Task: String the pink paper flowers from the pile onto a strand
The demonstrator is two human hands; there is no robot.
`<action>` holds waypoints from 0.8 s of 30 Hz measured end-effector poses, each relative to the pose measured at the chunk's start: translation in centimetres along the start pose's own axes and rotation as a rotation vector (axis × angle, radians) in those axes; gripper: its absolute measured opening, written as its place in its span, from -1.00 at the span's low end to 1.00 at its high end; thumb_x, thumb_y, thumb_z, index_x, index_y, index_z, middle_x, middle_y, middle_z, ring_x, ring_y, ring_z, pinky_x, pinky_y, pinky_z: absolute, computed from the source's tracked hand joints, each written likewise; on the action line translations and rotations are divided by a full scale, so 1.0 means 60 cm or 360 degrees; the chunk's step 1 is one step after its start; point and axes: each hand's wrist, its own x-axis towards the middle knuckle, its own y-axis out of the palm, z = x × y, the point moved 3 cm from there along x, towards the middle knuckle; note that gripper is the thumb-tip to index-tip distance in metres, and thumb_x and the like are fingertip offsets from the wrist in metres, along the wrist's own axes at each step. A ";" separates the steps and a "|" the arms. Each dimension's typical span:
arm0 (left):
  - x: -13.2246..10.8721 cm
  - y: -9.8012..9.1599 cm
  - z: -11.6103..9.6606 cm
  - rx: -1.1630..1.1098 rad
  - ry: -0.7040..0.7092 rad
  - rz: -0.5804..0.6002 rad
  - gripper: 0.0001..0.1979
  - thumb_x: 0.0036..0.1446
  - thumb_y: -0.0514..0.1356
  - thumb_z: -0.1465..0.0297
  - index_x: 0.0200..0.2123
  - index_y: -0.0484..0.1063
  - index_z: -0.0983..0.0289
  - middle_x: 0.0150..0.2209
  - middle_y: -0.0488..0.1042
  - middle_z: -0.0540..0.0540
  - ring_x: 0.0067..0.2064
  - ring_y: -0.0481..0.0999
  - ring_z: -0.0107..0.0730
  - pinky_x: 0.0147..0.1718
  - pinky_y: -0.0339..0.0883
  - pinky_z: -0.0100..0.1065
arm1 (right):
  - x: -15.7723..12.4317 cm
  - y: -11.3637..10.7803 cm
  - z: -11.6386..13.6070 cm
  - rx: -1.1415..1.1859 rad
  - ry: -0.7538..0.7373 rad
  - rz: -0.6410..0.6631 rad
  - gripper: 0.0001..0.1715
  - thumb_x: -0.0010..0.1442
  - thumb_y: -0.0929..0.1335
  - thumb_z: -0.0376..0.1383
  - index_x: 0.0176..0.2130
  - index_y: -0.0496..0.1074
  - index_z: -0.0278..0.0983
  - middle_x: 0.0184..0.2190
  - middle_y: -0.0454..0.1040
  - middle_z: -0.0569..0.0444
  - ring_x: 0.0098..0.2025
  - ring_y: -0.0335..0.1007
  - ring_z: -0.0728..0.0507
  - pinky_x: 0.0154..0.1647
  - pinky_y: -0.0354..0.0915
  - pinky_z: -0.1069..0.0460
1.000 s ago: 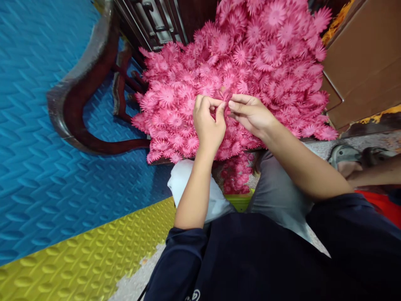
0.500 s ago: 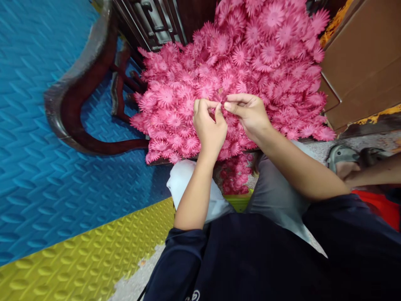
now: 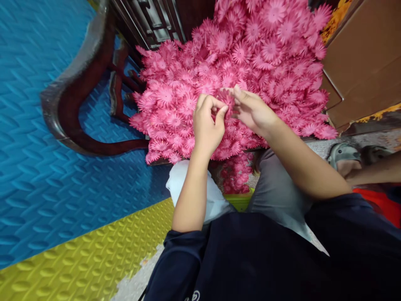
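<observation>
My left hand (image 3: 209,119) is closed in a pinch on the edge of a pink flower piece (image 3: 227,100), with thumb and forefinger together. Close by on its right, my right hand (image 3: 252,109) has its fingers apart around the far side of that piece; whether they touch it I cannot tell. Under and beyond both hands lies a thick heap of pink many-petalled flowers (image 3: 175,98), spread over a dark wooden surface. The piece blends in colour with the heap, so its outline is partly lost.
A curved dark wooden armrest (image 3: 62,113) stands at the left over a blue textured mat (image 3: 94,188). Brown cardboard (image 3: 366,62) is at the right. More pink flowers (image 3: 236,173) lie lower, between my knees. Another person's arm (image 3: 376,170) and shoe (image 3: 343,154) show at the right edge.
My right hand has come out of its pinch, its fingers spreading and moving slightly right. My left hand stays pinched, and the flower piece between the hands now shows wider.
</observation>
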 end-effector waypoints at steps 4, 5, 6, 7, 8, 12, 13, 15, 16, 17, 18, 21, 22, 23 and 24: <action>-0.002 0.003 -0.004 0.0076 0.0022 0.0054 -0.75 0.17 0.19 0.20 -0.46 0.29 0.20 -0.33 0.38 0.08 -0.20 0.43 -0.26 -0.10 0.35 -0.12 | -0.001 0.005 -0.005 -0.0022 0.0140 0.0134 -0.50 -0.06 0.45 0.09 -0.32 0.48 -0.24 -0.37 0.48 0.09 -0.18 0.44 -0.08 -0.18 0.41 0.01; -0.002 0.004 -0.004 0.0083 0.0023 0.0041 -0.75 0.17 0.18 0.20 -0.45 0.29 0.21 -0.33 0.37 0.08 -0.19 0.43 -0.25 -0.08 0.35 -0.11 | -0.001 0.005 -0.004 -0.0016 0.0132 0.0128 -0.52 -0.06 0.46 0.08 -0.31 0.48 -0.24 -0.36 0.49 0.09 -0.18 0.44 -0.07 -0.18 0.40 0.02; -0.003 0.004 -0.003 0.0087 0.0020 0.0023 -0.75 0.18 0.18 0.20 -0.44 0.29 0.21 -0.32 0.37 0.08 -0.18 0.44 -0.25 -0.08 0.35 -0.10 | -0.001 0.005 -0.002 -0.0004 0.0113 0.0117 -0.53 -0.06 0.46 0.06 -0.29 0.49 -0.23 -0.34 0.50 0.10 -0.18 0.44 -0.06 -0.17 0.40 0.02; -0.003 0.005 -0.003 0.0089 0.0016 0.0000 -0.75 0.18 0.17 0.20 -0.44 0.29 0.21 -0.32 0.37 0.08 -0.18 0.44 -0.25 -0.07 0.34 -0.10 | -0.002 0.005 0.000 0.0010 0.0089 0.0104 -0.54 -0.06 0.47 0.04 -0.27 0.49 -0.22 -0.32 0.51 0.11 -0.18 0.44 -0.05 -0.16 0.39 0.03; -0.003 0.006 -0.002 0.0090 0.0012 -0.0027 -0.75 0.19 0.17 0.20 -0.44 0.28 0.21 -0.33 0.36 0.07 -0.19 0.44 -0.25 -0.07 0.34 -0.10 | -0.002 0.005 0.002 0.0025 0.0067 0.0095 -0.54 -0.06 0.48 0.02 -0.26 0.50 -0.22 -0.30 0.52 0.11 -0.17 0.45 -0.04 -0.14 0.39 0.03; -0.003 0.006 -0.002 0.0080 -0.0015 -0.0147 -0.77 0.20 0.15 0.22 -0.43 0.26 0.21 -0.32 0.36 0.09 -0.15 0.43 -0.21 -0.04 0.32 -0.08 | -0.003 0.003 0.006 0.0089 0.0005 0.0028 -0.56 -0.09 0.50 -0.02 -0.24 0.49 -0.20 -0.31 0.52 0.14 -0.23 0.44 -0.02 -0.12 0.39 0.02; -0.003 0.005 -0.003 0.0080 -0.0008 -0.0170 -0.78 0.20 0.15 0.23 -0.43 0.26 0.20 -0.30 0.36 0.10 -0.12 0.43 -0.19 -0.02 0.31 -0.07 | -0.002 0.002 0.006 0.0105 -0.0008 -0.0014 -0.58 -0.09 0.50 -0.04 -0.26 0.48 -0.20 -0.31 0.52 0.15 -0.24 0.44 -0.02 -0.12 0.39 0.02; -0.003 0.003 -0.006 0.0092 0.0033 -0.0197 -0.80 0.20 0.15 0.25 -0.41 0.27 0.20 -0.26 0.39 0.11 -0.06 0.42 -0.17 0.03 0.28 -0.03 | 0.000 -0.001 0.006 0.0133 -0.0022 -0.0112 -0.62 -0.11 0.52 -0.07 -0.32 0.46 -0.20 -0.33 0.51 0.17 -0.25 0.43 -0.01 -0.12 0.40 0.01; -0.003 0.003 -0.007 0.0103 0.0061 -0.0204 -0.82 0.20 0.16 0.26 -0.41 0.28 0.20 -0.23 0.40 0.11 -0.05 0.41 -0.16 0.05 0.27 -0.02 | 0.000 -0.001 0.006 0.0145 -0.0019 -0.0147 -0.64 -0.12 0.52 -0.10 -0.34 0.45 -0.20 -0.33 0.50 0.18 -0.25 0.42 -0.01 -0.12 0.41 0.01; -0.003 0.003 -0.007 0.0116 0.0086 -0.0205 -0.83 0.19 0.16 0.27 -0.40 0.28 0.20 -0.21 0.41 0.11 -0.03 0.42 -0.16 0.07 0.26 -0.01 | 0.001 -0.002 0.005 0.0155 -0.0006 -0.0165 -0.66 -0.12 0.52 -0.12 -0.35 0.45 -0.20 -0.32 0.50 0.18 -0.25 0.41 -0.02 -0.12 0.41 0.01; -0.003 0.003 -0.007 0.0127 0.0104 -0.0200 -0.83 0.19 0.16 0.27 -0.39 0.29 0.20 -0.19 0.43 0.11 -0.03 0.42 -0.15 0.08 0.25 0.00 | 0.002 -0.001 0.004 0.0161 0.0011 -0.0172 -0.68 -0.11 0.51 -0.13 -0.35 0.44 -0.21 -0.31 0.50 0.17 -0.25 0.40 -0.02 -0.12 0.42 0.01; -0.004 0.006 -0.006 0.0153 0.0120 -0.0149 -0.83 0.18 0.17 0.24 -0.37 0.31 0.19 -0.16 0.46 0.11 -0.01 0.43 -0.15 0.10 0.24 0.00 | 0.002 -0.001 0.003 0.0125 0.0070 -0.0195 -0.73 -0.06 0.47 -0.14 -0.35 0.43 -0.20 -0.29 0.50 0.15 -0.27 0.38 -0.01 -0.16 0.42 0.02; -0.004 0.007 -0.006 0.0157 0.0121 -0.0125 -0.83 0.18 0.17 0.23 -0.37 0.31 0.19 -0.16 0.46 0.11 -0.01 0.43 -0.15 0.10 0.24 0.00 | 0.002 -0.001 0.002 0.0097 0.0078 -0.0207 -0.74 -0.03 0.45 -0.13 -0.33 0.43 -0.20 -0.29 0.50 0.15 -0.27 0.38 -0.01 -0.17 0.41 0.03; -0.005 0.008 -0.006 0.0159 0.0122 -0.0100 -0.83 0.18 0.18 0.23 -0.37 0.31 0.19 -0.15 0.47 0.12 0.00 0.43 -0.15 0.10 0.24 0.00 | 0.003 -0.001 0.002 0.0066 0.0079 -0.0212 -0.73 -0.01 0.43 -0.13 -0.30 0.44 -0.20 -0.28 0.50 0.14 -0.25 0.38 -0.02 -0.18 0.40 0.04; -0.005 0.009 -0.007 0.0157 0.0124 -0.0074 -0.83 0.17 0.18 0.23 -0.37 0.31 0.19 -0.15 0.47 0.12 0.00 0.43 -0.14 0.10 0.24 0.00 | 0.003 -0.001 0.002 0.0038 0.0072 -0.0209 -0.71 0.00 0.42 -0.11 -0.27 0.44 -0.19 -0.27 0.50 0.14 -0.23 0.39 -0.02 -0.18 0.40 0.05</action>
